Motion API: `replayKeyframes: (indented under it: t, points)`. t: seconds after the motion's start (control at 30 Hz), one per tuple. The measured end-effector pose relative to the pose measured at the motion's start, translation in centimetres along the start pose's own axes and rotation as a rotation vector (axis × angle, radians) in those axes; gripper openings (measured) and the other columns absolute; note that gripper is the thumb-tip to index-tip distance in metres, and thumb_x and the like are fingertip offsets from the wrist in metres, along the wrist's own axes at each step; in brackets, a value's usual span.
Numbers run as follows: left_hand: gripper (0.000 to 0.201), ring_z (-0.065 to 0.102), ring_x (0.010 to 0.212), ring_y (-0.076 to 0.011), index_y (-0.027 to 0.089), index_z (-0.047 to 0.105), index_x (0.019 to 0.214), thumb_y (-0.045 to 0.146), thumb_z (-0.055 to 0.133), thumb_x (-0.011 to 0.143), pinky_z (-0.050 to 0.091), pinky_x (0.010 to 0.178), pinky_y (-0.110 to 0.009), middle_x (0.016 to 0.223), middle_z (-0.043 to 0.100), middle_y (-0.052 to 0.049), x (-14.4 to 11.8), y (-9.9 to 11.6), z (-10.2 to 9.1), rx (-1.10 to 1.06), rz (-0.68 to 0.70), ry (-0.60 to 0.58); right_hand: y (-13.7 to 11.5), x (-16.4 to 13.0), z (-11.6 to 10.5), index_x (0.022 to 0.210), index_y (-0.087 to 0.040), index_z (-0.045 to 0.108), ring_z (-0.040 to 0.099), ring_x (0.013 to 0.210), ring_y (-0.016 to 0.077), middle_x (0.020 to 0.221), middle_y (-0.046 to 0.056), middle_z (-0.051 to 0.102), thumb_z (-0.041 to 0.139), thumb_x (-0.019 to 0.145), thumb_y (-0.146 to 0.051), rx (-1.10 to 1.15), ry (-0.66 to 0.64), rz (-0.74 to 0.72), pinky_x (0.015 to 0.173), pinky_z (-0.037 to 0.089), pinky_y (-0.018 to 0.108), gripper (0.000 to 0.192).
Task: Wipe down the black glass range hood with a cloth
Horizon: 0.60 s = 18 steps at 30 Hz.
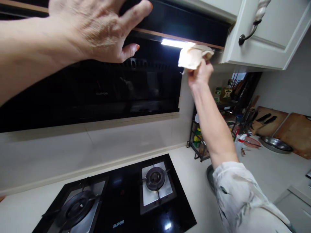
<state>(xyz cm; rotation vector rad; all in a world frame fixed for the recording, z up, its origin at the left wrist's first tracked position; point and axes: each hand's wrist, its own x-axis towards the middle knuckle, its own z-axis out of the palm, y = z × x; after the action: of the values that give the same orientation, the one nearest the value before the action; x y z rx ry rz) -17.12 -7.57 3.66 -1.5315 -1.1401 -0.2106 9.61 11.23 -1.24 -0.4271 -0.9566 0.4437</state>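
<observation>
A pale cream cloth point(190, 59) is bunched in my right hand point(202, 72), which presses it to the lower right edge of the black range hood point(145, 85), beside the lit strip lamp point(176, 43). The fingers of that hand are partly hidden behind the cloth. At the upper left, my left hand point(102, 29) is raised in front of the hood's top panel with its thumb and a finger spread apart. I see nothing held in it; whether the palm touches the panel cannot be made out.
Below the hood sits a black gas hob point(121, 191) with two burners. A wire rack point(198, 150) of bottles stands right of it. White cabinets point(267, 42) hang at the upper right. A metal pan point(277, 144), cutting boards point(295, 132) and knives point(267, 119) are on the right counter.
</observation>
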Motion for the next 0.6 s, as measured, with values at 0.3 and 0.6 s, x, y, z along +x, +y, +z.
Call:
replayKeyframes:
  t: [0.3, 0.6]
  points:
    - [0.132, -0.019, 0.183, -0.0395, 0.030, 0.011, 0.189, 0.092, -0.034, 0.082, -0.021, 0.130, -0.037, 0.191, -0.002, -0.005, 0.7, -0.5, 0.8, -0.222, -0.016, 0.041, -1.1, -1.4, 1.9, 0.097, -0.027, 0.050, 0.054, 0.070, 0.0087, 0.077, -0.004, 0.058, 0.061, 0.115, -0.051, 0.251, 0.040, 0.205, 0.053, 0.041, 0.019, 0.032]
    - [0.105, 0.012, 0.178, -0.0574, 0.007, 0.034, 0.184, 0.071, 0.004, 0.106, 0.009, 0.141, -0.084, 0.185, 0.022, -0.019, -0.7, -0.3, -0.2, -0.336, 0.130, 0.176, -4.1, -11.7, 10.5, 0.093, -0.027, 0.050, 0.048, 0.058, 0.0084, 0.069, -0.007, 0.052, 0.056, 0.118, -0.040, 0.443, 0.043, 0.296, 0.046, 0.036, 0.019, 0.029]
